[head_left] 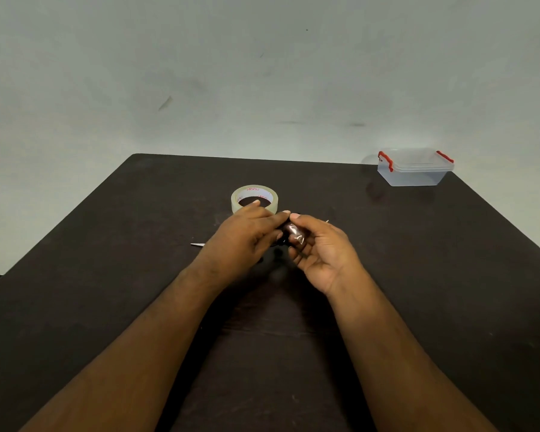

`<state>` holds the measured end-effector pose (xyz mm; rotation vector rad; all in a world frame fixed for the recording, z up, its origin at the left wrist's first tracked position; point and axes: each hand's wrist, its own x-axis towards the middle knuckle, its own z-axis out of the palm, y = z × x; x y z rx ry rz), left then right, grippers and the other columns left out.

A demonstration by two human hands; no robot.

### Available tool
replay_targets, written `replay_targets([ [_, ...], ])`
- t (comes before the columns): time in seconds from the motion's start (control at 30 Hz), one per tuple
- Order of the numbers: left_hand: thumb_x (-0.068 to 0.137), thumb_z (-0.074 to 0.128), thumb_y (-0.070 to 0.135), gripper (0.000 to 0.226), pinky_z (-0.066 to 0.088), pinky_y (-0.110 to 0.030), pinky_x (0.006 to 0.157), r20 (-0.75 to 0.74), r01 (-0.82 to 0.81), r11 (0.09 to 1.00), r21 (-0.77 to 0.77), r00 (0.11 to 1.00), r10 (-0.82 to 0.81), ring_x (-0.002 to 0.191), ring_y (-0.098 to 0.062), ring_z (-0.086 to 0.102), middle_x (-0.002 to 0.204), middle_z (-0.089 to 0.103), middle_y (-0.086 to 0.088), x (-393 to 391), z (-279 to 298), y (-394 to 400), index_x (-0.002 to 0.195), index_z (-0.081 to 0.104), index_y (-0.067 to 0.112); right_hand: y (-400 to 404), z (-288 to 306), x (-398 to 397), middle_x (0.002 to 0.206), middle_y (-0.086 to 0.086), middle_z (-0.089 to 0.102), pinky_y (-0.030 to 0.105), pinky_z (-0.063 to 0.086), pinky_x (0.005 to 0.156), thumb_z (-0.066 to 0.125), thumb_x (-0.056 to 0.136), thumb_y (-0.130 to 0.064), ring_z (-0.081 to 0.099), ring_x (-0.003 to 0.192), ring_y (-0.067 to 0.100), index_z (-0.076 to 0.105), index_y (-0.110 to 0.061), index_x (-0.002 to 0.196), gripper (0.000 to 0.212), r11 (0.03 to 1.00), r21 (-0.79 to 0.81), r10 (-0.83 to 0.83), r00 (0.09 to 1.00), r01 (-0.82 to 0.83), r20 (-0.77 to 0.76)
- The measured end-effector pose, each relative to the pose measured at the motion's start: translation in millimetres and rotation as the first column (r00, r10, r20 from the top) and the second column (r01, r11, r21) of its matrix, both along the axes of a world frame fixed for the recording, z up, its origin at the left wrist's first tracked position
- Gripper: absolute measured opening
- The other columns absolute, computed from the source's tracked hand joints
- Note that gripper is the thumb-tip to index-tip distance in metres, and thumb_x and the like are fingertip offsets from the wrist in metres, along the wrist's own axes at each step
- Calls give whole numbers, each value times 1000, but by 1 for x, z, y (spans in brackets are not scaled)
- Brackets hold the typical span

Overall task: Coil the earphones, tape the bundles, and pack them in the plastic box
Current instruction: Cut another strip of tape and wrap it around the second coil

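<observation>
Both my hands meet over the middle of the dark table (106, 307). Between them is a small black earphone bundle (293, 233) with a shiny strip of clear tape around it. My right hand (321, 247) cups the bundle with its fingers curled under it. My left hand (247, 235) pinches the bundle's left side with thumb and fingers. Just behind my left hand lies a roll of clear tape (254, 198), flat on the table. At the far right corner stands the clear plastic box (415, 168) with red clips, its lid on.
A thin pale pointed object (197, 244) pokes out from under my left hand, most of it hidden. A pale wall rises behind the table's far edge. The table's left edge runs diagonally toward me.
</observation>
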<state>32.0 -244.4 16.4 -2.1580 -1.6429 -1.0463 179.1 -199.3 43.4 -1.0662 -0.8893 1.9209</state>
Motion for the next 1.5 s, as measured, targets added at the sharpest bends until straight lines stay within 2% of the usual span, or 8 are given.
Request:
replay_targets([
  [0.13, 89, 51, 25, 37, 48, -42, 98, -49, -33, 999, 26, 998, 35, 88, -23, 66, 88, 69, -5, 0, 2, -2, 118, 67, 7, 0, 2, 2, 62, 3, 66, 22, 53, 51, 71, 81, -10, 62, 51, 8, 67, -7, 84, 6, 997, -53, 42, 993, -48, -108],
  [0.37, 83, 70, 13, 24, 50, -19, 84, 335, -96, 986, 134, 941, 46, 83, -9, 66, 88, 74, -5, 1, 3, -6, 106, 73, 8, 10, 13, 21, 82, 11, 73, 27, 57, 53, 59, 92, -31, 69, 60, 17, 69, -4, 88, 28, 972, 142, 193, 980, -187, -35],
  [0.47, 84, 71, 6, 19, 52, -18, 82, 570, -88, 992, 87, 821, 23, 86, -11, 69, 88, 75, -3, 7, 5, -7, 102, 75, 7, 17, 4, 24, 90, 7, 73, 25, 54, 58, 63, 90, -12, 66, 70, 14, 71, -12, 93, 9, 898, 431, 4, 983, -83, 182],
  [0.6, 84, 69, 0, 19, 50, -15, 81, 772, 43, 999, 9, 634, -35, 91, -5, 70, 91, 75, 5, 13, 6, -7, 101, 74, 6, 17, -4, 20, 112, 6, 70, 22, 53, 80, 70, 79, 4, 66, 101, 11, 67, -18, 114, 41, 771, 595, 145, 973, -226, 181],
  [0.87, 84, 68, -1, 25, 48, -14, 86, 736, 189, 981, -50, 671, -92, 99, -5, 68, 99, 73, 0, 10, 5, -8, 107, 71, 5, 15, -5, 17, 76, 8, 71, 32, 55, 72, 76, 75, -2, 66, 74, 18, 75, -14, 80, 13, 818, 570, 27, 994, -81, 101],
  [1.03, 82, 70, -1, 28, 48, -10, 77, 745, 184, 980, -77, 664, -66, 87, 3, 68, 93, 72, 6, 14, 5, -8, 108, 69, 11, 12, -6, 13, 63, 1, 67, 26, 53, 64, 73, 76, 5, 63, 63, 16, 64, -11, 94, 26, 815, 579, 14, 1000, -20, 14],
  [1.23, 83, 71, 5, 11, 54, -21, 79, 853, 152, 988, -35, 520, -50, 86, -13, 72, 86, 76, -2, 24, 1, -7, 93, 76, 7, 10, -9, 11, 70, 19, 60, 26, 53, 66, 71, 77, 9, 62, 67, 22, 47, -12, 84, 32, 777, 629, 0, 1000, -7, 11],
  [1.5, 85, 70, 7, 12, 56, -27, 82, 893, 79, 996, -34, 449, -5, 91, -16, 72, 88, 76, -4, 25, 4, -9, 96, 76, 6, 14, -12, 12, 86, 12, 69, 32, 57, 76, 74, 74, 8, 64, 77, 17, 54, -16, 89, 34, 700, 702, 63, 991, -129, 119],
])
